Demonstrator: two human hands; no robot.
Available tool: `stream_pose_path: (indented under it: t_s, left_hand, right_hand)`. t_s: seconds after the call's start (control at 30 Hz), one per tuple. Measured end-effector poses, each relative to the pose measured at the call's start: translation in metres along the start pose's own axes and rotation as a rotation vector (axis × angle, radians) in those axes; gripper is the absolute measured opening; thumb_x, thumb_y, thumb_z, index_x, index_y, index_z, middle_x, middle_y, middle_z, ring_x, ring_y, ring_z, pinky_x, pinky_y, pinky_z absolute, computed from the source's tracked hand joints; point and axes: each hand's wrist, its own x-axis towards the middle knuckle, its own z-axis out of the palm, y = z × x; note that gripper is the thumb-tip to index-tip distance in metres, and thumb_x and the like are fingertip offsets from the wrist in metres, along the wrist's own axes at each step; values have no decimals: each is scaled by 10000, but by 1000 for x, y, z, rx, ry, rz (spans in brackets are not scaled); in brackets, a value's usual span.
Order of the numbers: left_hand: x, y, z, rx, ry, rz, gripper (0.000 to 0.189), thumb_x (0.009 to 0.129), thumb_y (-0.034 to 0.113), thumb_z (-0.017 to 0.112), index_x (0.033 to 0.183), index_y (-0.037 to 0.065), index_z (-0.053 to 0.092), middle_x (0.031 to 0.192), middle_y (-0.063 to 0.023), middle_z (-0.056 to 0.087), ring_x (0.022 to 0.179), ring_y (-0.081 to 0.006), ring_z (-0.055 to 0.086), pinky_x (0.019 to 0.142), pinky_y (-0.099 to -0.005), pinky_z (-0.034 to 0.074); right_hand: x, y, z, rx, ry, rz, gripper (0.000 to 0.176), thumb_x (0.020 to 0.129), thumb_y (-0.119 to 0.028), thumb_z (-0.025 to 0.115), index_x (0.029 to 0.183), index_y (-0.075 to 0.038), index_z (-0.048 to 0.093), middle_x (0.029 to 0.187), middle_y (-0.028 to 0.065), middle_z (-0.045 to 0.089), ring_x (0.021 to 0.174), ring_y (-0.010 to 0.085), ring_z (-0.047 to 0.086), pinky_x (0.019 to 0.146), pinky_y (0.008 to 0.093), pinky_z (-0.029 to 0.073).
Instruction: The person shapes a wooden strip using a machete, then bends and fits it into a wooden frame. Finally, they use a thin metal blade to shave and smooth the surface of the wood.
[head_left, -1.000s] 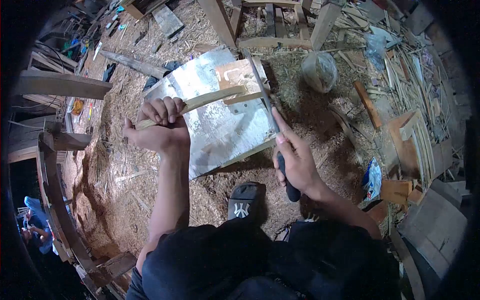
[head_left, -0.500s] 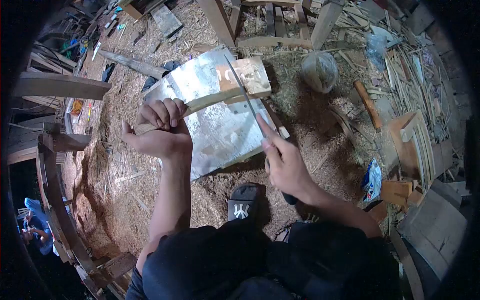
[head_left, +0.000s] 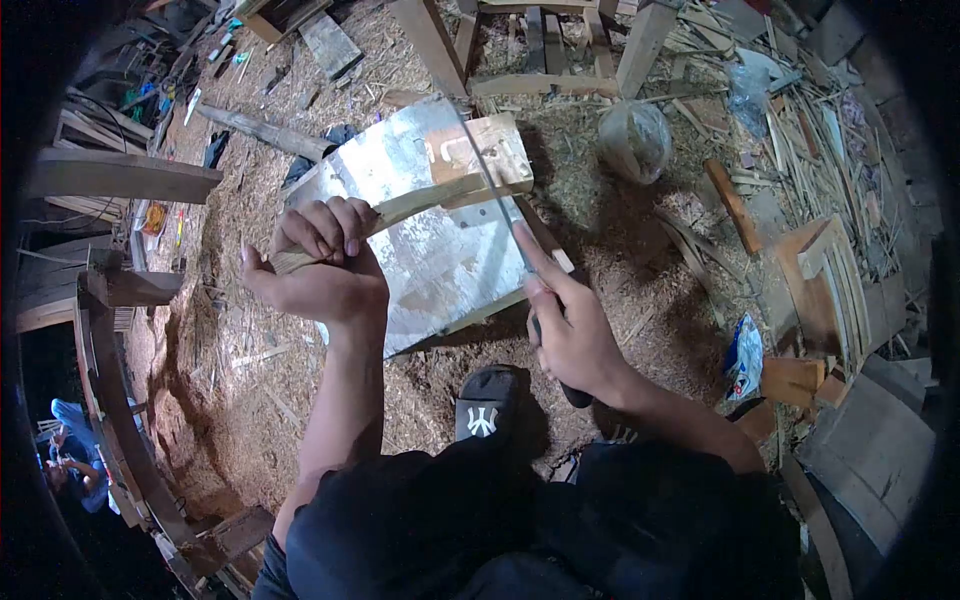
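Observation:
My left hand (head_left: 325, 258) is closed around one end of a curved wooden strip (head_left: 432, 198), thumb pointing away to the left. The strip's far end rests on a wooden block (head_left: 490, 145) with pale marks on its face. In my right hand (head_left: 575, 335) is a long knife (head_left: 487, 172), its dark handle showing below the fist and my index finger stretched along the back of the blade. The narrow blade crosses over the strip near its far end. Under both lies a whitish, scuffed board (head_left: 400, 290).
Wood shavings cover the floor. A plastic bag (head_left: 637, 142) and a wooden stick (head_left: 733, 207) lie to the right, beside stacked curved pieces (head_left: 825, 280). Wooden frames (head_left: 540, 85) stand ahead. A person (head_left: 75, 455) is at far left. My sandalled foot (head_left: 487, 400) is below the board.
The knife has shifted slightly, its tip now a little farther right along the block. The block and strip's far end sit slightly more to the left. My left hand keeps its grip.

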Motion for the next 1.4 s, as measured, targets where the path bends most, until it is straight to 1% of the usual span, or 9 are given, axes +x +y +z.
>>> stream_pose_path:
  t_s: [0.17,0.33,0.43,0.67,0.73,0.8,1.23,1.3,1.4]
  left_hand:
    - [-3,1,6,34,70,2,603,961,554,186,565,108,273,486,-41,240,468,-194,281,600,-373,337]
    - [-5,1,7,34,39,-4,596,960,546,197,564,107,282,487,-40,245,468,-193,279,598,-368,325]
    - [-9,1,6,49,39,1,589,958,535,217,561,106,290,487,-39,255,468,-191,278,597,-362,310]
    - [-6,0,8,76,-14,41,591,962,525,208,554,109,308,479,-39,262,464,-198,285,619,-366,325]
    - [-6,0,10,75,1,32,592,963,527,208,555,110,306,480,-37,263,463,-197,283,622,-368,328]
    - [-5,1,13,66,9,22,594,965,529,207,555,110,304,480,-35,264,462,-196,281,625,-369,331]
    - [-3,3,4,80,-19,46,602,968,543,200,566,105,293,490,-41,263,477,-195,289,606,-369,327]
    - [6,4,-9,24,-4,12,608,964,555,203,567,103,298,483,-46,256,474,-191,274,609,-370,342]
    - [25,2,-42,-126,30,-89,563,951,516,230,567,110,299,481,-36,242,472,-184,245,583,-355,312]
  right_hand:
    - [-5,-15,-5,68,24,-372,539,1022,-91,419,1551,-139,326,609,46,556,503,78,473,491,294,438]
    - [6,20,7,-275,41,-151,544,1035,-123,439,1559,-201,310,632,69,568,507,117,497,528,287,453]
    - [-1,0,2,130,-43,105,503,1075,-181,336,1570,-226,265,592,-3,473,422,63,439,412,223,438]
    - [1,-5,-3,121,47,-508,509,1071,-182,317,1572,-130,241,569,-15,469,433,50,421,410,223,413]
    - [1,23,4,29,53,-509,513,1073,-188,342,1576,-167,244,603,-4,494,445,55,430,413,226,410]
    - [0,24,7,-130,-8,59,502,1059,-186,398,1554,-164,318,824,114,675,484,85,466,486,279,464]
    - [2,-10,-10,282,133,-213,541,1076,-238,364,1573,-96,206,618,7,505,425,64,434,391,228,416]
    - [2,1,-15,328,131,-23,339,1043,-298,501,1256,-35,519,591,-31,466,416,55,457,368,230,421]
    - [11,-2,-28,250,184,41,234,1020,-274,561,1067,-49,516,576,-28,475,400,61,466,343,245,399]
